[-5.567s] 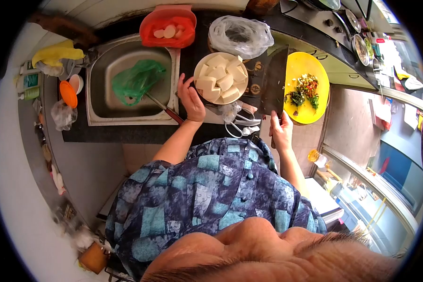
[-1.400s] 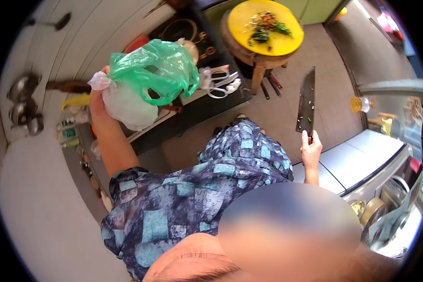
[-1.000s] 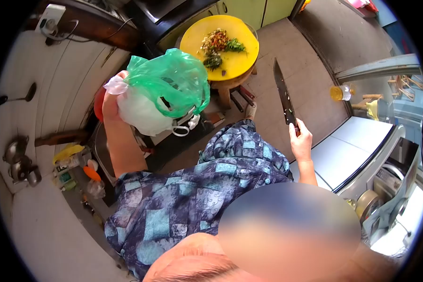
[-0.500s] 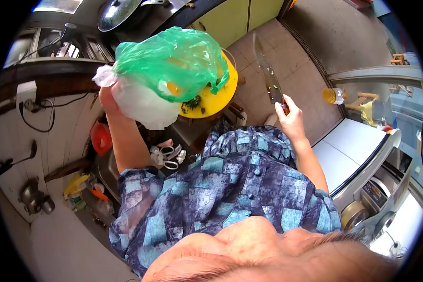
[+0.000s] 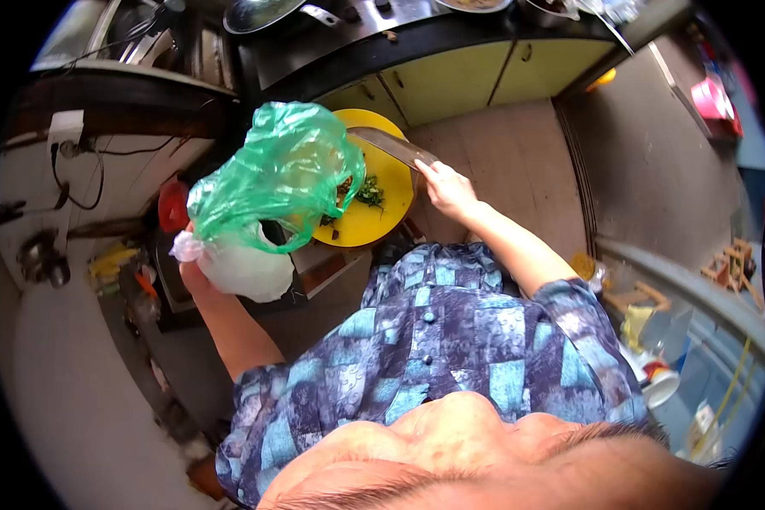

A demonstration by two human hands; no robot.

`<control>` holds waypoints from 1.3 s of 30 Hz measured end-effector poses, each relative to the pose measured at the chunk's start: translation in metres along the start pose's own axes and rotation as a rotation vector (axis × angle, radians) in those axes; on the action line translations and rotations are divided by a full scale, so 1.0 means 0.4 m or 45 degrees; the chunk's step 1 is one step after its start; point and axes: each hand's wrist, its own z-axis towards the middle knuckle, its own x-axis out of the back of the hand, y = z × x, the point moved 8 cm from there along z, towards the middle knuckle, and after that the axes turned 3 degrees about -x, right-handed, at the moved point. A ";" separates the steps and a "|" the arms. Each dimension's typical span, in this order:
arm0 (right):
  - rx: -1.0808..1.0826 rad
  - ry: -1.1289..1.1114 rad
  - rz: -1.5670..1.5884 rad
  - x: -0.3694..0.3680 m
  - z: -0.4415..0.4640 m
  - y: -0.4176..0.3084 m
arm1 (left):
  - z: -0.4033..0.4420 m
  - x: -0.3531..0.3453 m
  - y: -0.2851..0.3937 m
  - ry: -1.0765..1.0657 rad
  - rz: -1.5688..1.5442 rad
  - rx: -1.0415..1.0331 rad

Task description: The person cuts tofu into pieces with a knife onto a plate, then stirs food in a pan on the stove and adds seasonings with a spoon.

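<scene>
My left hand [image 5: 197, 268] is closed around the gathered neck of a white plastic bag [image 5: 251, 270]. A crumpled green plastic bag [image 5: 272, 174] hangs from the same hand and covers the left part of a round yellow cutting board [image 5: 382, 217]. On the board lie chopped green leaves [image 5: 370, 192] and a few darker bits. My right hand [image 5: 449, 189] grips the handle of a large kitchen knife [image 5: 395, 146]. Its blade points left over the board's far right part, and its tip ends near the green bag.
Ahead is a dark counter with a stove [image 5: 331, 38] and a lidded pan [image 5: 259, 13], above green cabinets [image 5: 450, 72]. A red basin [image 5: 174, 206] stands at left. Small wooden stools [image 5: 731, 268] are at far right.
The knife has swung left from above the floor to over the board. The view has turned right, bringing more of the counter into sight. Both bags stay in my left hand.
</scene>
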 end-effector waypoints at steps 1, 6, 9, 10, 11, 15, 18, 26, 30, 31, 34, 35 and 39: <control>0.053 -0.011 -0.074 -0.030 0.071 -0.014 | -0.014 0.023 0.015 0.063 0.023 -0.018; 0.064 -0.179 -0.270 -0.208 0.319 -0.066 | -0.050 0.014 0.038 0.260 0.133 -0.108; 0.107 -0.163 -0.339 -0.274 0.374 -0.128 | -0.036 0.064 0.045 0.154 0.121 -0.015; 0.134 -0.140 -0.358 -0.282 0.378 -0.154 | -0.029 0.080 0.056 0.187 0.170 -0.007; 0.145 -0.133 -0.376 -0.292 0.385 -0.175 | -0.022 0.094 0.057 0.136 0.128 0.032; 0.167 -0.110 0.069 -0.287 0.394 -0.239 | 0.052 0.115 0.036 -0.156 0.055 0.219; 0.079 -0.570 1.198 -0.190 0.363 -0.383 | 0.101 0.118 -0.020 -0.270 0.070 0.371; -0.131 -0.076 1.109 0.276 0.231 -0.095 | 0.294 -0.267 -0.323 -0.574 0.374 0.507; -0.332 0.362 1.038 0.588 0.080 0.335 | 0.351 -0.610 -0.542 -0.557 0.673 0.408; -0.422 0.466 1.025 0.665 0.024 0.459 | 0.354 -0.702 -0.610 -0.538 0.709 0.393; -0.602 0.495 1.288 0.855 -0.018 0.823 | 0.488 -0.904 -0.846 -0.453 0.693 0.299; -0.630 0.524 1.367 0.891 0.020 0.954 | 0.582 -0.940 -0.934 -0.427 0.658 0.309; -0.631 0.529 1.425 0.990 0.166 1.374 | 0.862 -1.095 -1.227 -0.324 0.721 0.226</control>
